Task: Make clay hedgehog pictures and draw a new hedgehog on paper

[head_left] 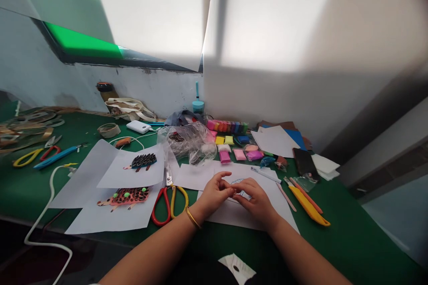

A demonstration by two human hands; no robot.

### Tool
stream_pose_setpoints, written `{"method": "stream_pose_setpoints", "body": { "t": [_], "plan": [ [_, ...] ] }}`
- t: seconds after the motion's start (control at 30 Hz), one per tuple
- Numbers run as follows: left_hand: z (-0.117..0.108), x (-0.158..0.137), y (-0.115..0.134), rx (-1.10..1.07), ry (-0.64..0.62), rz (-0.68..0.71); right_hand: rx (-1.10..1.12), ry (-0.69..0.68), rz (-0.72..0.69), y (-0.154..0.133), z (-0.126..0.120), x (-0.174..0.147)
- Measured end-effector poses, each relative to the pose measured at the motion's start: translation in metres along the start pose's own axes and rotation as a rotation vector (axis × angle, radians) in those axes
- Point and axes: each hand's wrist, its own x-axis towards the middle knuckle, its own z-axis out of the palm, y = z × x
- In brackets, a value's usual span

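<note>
My left hand and my right hand meet above a white sheet of paper, fingertips pinched together. Whatever lies between the fingertips is too small or hidden to make out. Partly covered by my fingers, a blue line drawing shows on the sheet. A pen rests across the paper's upper right, with a slim pink tool at its right edge. Left of my left hand lie scissors with one red and one yellow handle.
Several colourful clay packets sit behind the paper. A yellow cutter and a dark phone are at right. On the left, papers carry a black hedgehog figure and a pink one. A white cable hangs over the front edge.
</note>
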Motion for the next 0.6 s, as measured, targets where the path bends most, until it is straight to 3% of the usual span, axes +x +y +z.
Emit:
{"method": "stream_pose_setpoints", "body": {
  "t": [0.6],
  "plan": [
    [0.0009,-0.0004,-0.0006,0.018,0.005,-0.016,-0.009,0.044,-0.031,0.0002,0.0008,-0.0003]
  ]
}}
